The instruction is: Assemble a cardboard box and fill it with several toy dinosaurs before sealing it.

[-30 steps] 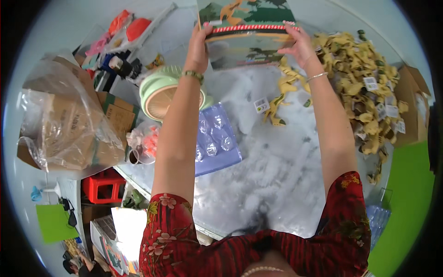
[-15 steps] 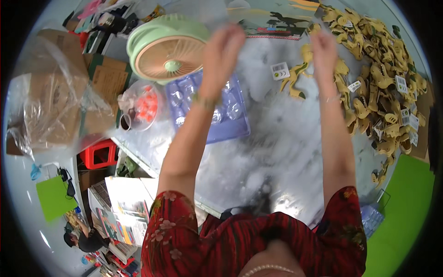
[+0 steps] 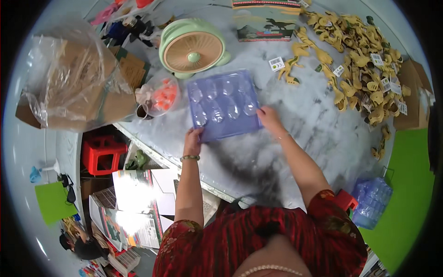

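A clear bluish plastic blister tray (image 3: pixel 233 131) with rows of rounded hollows lies on the table in front of me. My left hand (image 3: pixel 193 142) grips its near left corner, the thumb on top. My right hand (image 3: pixel 271 121) holds the right edge, fingers closed on the rim. The hollows look bare, with light glinting off them. Beyond the tray to the right lie a few yellow-green toy dinosaurs (image 3: pixel 290 69) with white tags, beside a large heap of the same toys (image 3: pixel 362 60).
A green fan (image 3: pixel 194 57) stands behind the tray. Left of the tray is a bowl of orange pieces (image 3: pixel 164 97), near a plastic-covered carton (image 3: pixel 78 83). Printed dinosaur boxes (image 3: pixel 265 25) lie at the back. A red stool (image 3: pixel 102 154) and stacked trays (image 3: pixel 371 203) are below table level.
Both hands have come down and back from the far side of the table and now grip the blister tray. The view has shifted slightly.
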The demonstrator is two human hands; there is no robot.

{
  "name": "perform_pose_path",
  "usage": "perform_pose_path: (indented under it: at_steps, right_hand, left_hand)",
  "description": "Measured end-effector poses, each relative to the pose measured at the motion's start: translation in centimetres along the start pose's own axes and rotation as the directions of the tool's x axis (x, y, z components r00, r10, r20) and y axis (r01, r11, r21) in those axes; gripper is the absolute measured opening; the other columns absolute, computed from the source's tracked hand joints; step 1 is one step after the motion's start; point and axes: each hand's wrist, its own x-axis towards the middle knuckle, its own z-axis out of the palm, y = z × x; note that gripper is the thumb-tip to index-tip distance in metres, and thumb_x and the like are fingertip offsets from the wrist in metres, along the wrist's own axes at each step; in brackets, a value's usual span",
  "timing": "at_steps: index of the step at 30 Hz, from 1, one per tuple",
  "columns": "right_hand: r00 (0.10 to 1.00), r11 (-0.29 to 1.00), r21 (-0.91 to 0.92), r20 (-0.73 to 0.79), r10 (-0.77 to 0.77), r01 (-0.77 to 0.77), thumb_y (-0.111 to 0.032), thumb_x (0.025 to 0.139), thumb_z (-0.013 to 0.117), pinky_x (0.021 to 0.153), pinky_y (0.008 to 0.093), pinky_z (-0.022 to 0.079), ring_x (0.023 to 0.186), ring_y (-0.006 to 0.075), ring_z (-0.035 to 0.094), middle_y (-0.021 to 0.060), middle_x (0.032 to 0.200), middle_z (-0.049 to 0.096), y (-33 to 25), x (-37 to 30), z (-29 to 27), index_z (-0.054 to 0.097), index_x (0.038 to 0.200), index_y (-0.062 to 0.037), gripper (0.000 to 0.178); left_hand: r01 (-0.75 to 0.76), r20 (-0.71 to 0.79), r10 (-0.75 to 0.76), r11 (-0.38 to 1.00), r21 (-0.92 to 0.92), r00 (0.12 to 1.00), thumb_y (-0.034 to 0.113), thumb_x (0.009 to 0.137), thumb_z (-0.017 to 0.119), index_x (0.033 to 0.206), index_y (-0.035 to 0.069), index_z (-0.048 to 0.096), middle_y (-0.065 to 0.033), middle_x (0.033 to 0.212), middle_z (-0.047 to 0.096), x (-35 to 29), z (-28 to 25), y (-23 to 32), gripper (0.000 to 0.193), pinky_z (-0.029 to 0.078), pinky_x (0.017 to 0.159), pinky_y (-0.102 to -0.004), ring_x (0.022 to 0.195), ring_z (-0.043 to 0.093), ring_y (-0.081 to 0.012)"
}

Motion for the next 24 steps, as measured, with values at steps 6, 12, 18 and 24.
perform_pose_path:
  at_steps: [6, 12, 18, 24]
  right_hand:
    - [0.906, 0.941, -0.297, -0.335, -0.26, 0.16, -0.017, 0.075, 0.057, 0.057, 0.0268, 0.044, 0.062, 0.0152, 0.055, 0.0098, 0.069, 0.056, -0.8, -8.5, -4.6, 0.055, 0.079, -0.0006, 0.017]
    - [0.976, 0.894, 0.4, -0.159, -0.149, 0.202, -0.016, 0.073, 0.061, 0.054, 0.0238, 0.042, 0.06, 0.012, 0.053, 0.0071, 0.07, 0.058, -13.1, -11.6, -6.4, 0.056, 0.08, 0.0004, 0.018]
    - [0.996, 0.823, 0.565, -0.084, -0.021, 0.065, -0.016, 0.075, 0.06, 0.053, 0.0215, 0.039, 0.06, 0.0067, 0.048, 0.0021, 0.067, 0.055, -11.5, -13.5, -8.2, 0.056, 0.075, -0.0003, 0.016]
    - [0.989, 0.665, 0.746, -0.105, 0.107, 0.007, -0.018, 0.076, 0.06, 0.057, 0.0205, 0.038, 0.063, 0.0061, 0.044, -0.0016, 0.068, 0.051, -9.9, -15.2, -8.4, 0.054, 0.075, -0.0029, 0.016]
  left_hand:
    - [0.088, 0.427, 0.026, 0.966, -0.244, 0.904, 0.006, 0.064, 0.059, 0.099, 0.002, 0.044, -0.0123, 0.097, 0.052, -9.2, 5.8, 2.1, 0.037, 0.043, 0.077, -0.0332, 0.083, 0.053, -0.022]
    - [-0.1, 0.435, 0.143, 0.988, -0.12, 0.889, -0.001, 0.058, 0.064, 0.097, 0.002, 0.039, -0.0069, 0.094, 0.048, -15.4, 12.6, 2.5, 0.046, 0.041, 0.076, -0.0284, 0.087, 0.049, -0.0163]
    - [-0.159, 0.474, 0.15, 0.987, -0.02, 0.868, 0.002, 0.058, 0.068, 0.097, 0.002, 0.036, -0.0078, 0.095, 0.046, -18.8, 14.9, 1.7, 0.05, 0.041, 0.075, -0.0273, 0.088, 0.047, -0.0146]
    - [-0.187, 0.497, 0.182, 0.982, -0.041, 0.848, 0.004, 0.058, 0.07, 0.098, 0.002, 0.036, -0.0078, 0.097, 0.046, -20.0, 15.7, 0.7, 0.052, 0.04, 0.077, -0.028, 0.088, 0.047, -0.0149]
